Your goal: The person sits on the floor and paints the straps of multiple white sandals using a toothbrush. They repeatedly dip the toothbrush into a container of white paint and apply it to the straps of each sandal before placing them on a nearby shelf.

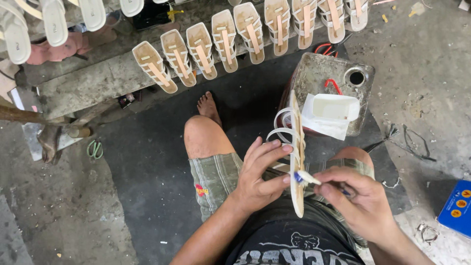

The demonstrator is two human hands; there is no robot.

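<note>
Head view shows the left hand (258, 175) gripping a cream strappy sandal sole (296, 157) on edge, long axis pointing away, while the right hand (357, 202) pinches a small blue-tipped brush (308, 178) touching its near end.

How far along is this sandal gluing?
Done, it seems: a row of strapped sandals already lies along the bench. In hand: the left hand holds one sandal on edge while the right hand works a small brush against its sole. How many remain cannot be told.
</note>
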